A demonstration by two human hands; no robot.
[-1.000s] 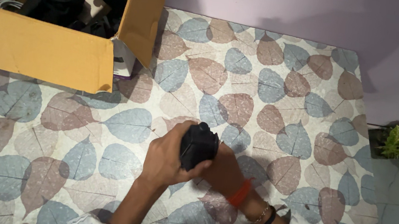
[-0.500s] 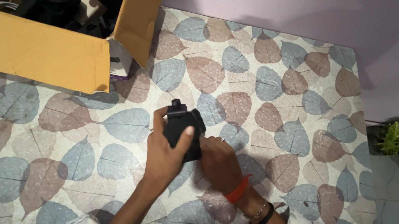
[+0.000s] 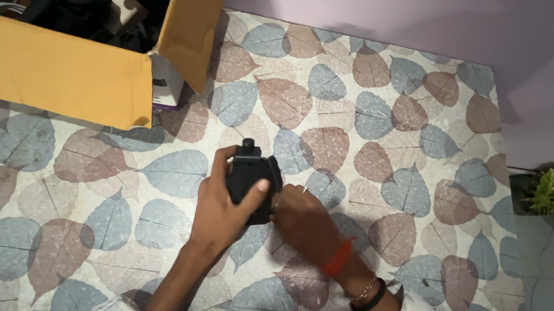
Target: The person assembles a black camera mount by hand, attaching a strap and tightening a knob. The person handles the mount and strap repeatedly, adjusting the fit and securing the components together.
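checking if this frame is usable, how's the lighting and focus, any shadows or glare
Head view: dim, warm light, no glare; a broad soft shadow on the wall; leaf-patterned mat sharp; black device in both hands too dark for detail; carton interior nearly black.

Both forearms come up from the bottom edge and meet near the middle. The left hand [image 3: 226, 205] is raised, back toward the camera, its grip closed around a black device [image 3: 251, 179]: thumb laid over the near face, fingers curled round the far left side. The right hand [image 3: 301, 217] lies lower, knuckles up, fingers bent in against the device's right underside. The right wrist wears an orange band, a thin chain and a black band. Patterned sleeves show at both elbows.
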